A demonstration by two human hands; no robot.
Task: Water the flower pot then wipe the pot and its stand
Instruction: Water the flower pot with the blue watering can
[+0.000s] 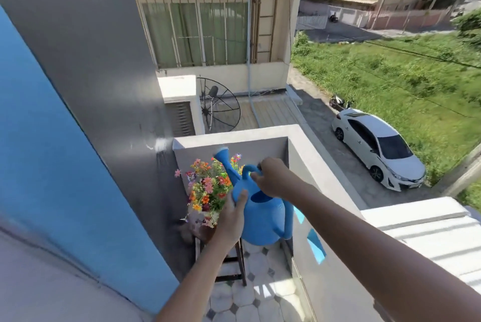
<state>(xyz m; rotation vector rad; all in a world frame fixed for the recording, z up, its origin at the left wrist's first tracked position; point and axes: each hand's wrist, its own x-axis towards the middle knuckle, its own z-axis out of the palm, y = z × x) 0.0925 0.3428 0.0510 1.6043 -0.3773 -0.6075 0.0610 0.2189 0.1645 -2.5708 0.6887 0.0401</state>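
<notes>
A blue plastic watering can [263, 220] hangs in the air over the balcony corner, its spout pointing up and away above the flowers. My right hand [273, 178] grips the can's top handle. My left hand [231, 217] presses flat against the can's left side. Just behind and left of the can stands the flower pot [205, 232], brown, filled with orange, pink and red flowers [208, 186]. It rests on a dark wooden stand [234, 264], mostly hidden by my left forearm.
The balcony is narrow: a grey and blue wall [104, 139] on the left, a white parapet [299, 165] ahead and on the right. Tiled floor [257, 290] lies below. Beyond the parapet are a street and a white car [377, 150] far below.
</notes>
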